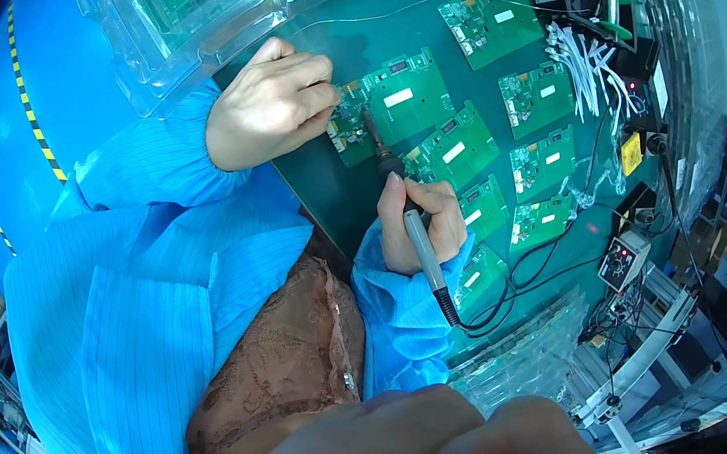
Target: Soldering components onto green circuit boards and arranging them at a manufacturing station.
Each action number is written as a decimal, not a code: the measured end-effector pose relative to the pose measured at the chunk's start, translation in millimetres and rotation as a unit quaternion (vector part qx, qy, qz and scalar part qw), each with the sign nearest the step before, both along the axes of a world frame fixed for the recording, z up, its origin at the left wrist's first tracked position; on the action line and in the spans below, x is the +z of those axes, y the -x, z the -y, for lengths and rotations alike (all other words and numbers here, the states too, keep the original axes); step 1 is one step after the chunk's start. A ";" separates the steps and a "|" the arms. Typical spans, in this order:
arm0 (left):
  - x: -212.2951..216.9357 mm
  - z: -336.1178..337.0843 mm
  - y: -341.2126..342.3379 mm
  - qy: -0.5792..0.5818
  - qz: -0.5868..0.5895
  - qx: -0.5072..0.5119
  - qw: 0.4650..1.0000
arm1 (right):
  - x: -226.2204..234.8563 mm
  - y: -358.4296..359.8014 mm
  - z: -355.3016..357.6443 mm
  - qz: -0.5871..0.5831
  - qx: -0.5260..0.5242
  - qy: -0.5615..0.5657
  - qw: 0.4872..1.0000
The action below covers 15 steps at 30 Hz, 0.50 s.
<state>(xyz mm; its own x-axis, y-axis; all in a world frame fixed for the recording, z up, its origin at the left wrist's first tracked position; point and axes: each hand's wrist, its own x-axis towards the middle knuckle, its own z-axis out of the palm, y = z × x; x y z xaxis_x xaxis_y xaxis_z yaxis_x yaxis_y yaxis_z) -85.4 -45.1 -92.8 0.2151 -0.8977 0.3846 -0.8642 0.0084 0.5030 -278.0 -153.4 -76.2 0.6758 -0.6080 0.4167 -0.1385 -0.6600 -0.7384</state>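
The green mat covering the bench fills the middle of the view, and on it a spread of green circuit boards runs from about twelve o'clock round to five o'clock. The board being worked lies flat just above centre, near twelve o'clock. The person's left hand sits at eleven o'clock, curled into a loose fist with its fingertips pressed against that board's left edge, pinning it down; whether it also pinches a strand of solder I cannot tell. The right hand, just right of centre, is wrapped tight round the grey handle of a soldering iron, whose tip points up to the board's lower left part. To my eye the work is soldering a joint there, and doing it well means keeping the board pinned flat, holding the tip steady on the one spot, and keeping the trailing black cord at four o'clock clear of the neighbouring boards. Clear plastic trays lie stacked at twelve o'clock, more of them at five o'clock. A bundle of white wires lies at two o'clock, a small grey control box at four o'clock. A blue floor with a yellow-and-black striped line shows at ten o'clock.
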 end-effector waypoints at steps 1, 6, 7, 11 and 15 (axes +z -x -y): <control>-0.4 0.0 0.5 -0.001 -0.001 0.000 1.000 | 0.5 0.1 0.1 -0.004 0.003 0.010 1.000; -3.0 1.4 2.1 0.002 0.016 0.010 1.000 | 2.7 -1.4 -1.9 0.001 -0.005 -0.004 1.000; -3.3 1.3 2.0 0.001 0.017 0.009 1.000 | 2.9 -1.9 -1.9 0.000 -0.006 0.000 1.000; -0.9 1.3 1.0 0.004 0.017 0.012 1.000 | 3.6 -2.5 -1.4 -0.002 -0.003 0.004 1.000; 1.9 -0.4 -1.1 0.009 0.003 0.008 1.000 | 11.1 2.5 -2.9 -0.013 -0.018 -0.035 0.999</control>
<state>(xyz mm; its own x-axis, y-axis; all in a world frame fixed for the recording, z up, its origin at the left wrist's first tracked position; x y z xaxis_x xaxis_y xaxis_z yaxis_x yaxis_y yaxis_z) -84.2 -44.8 -90.9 0.2280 -0.8866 0.4024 -0.8671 0.0031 0.4981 -280.5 -150.5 -65.1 0.6624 -0.6595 0.3554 -0.1813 -0.6014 -0.7781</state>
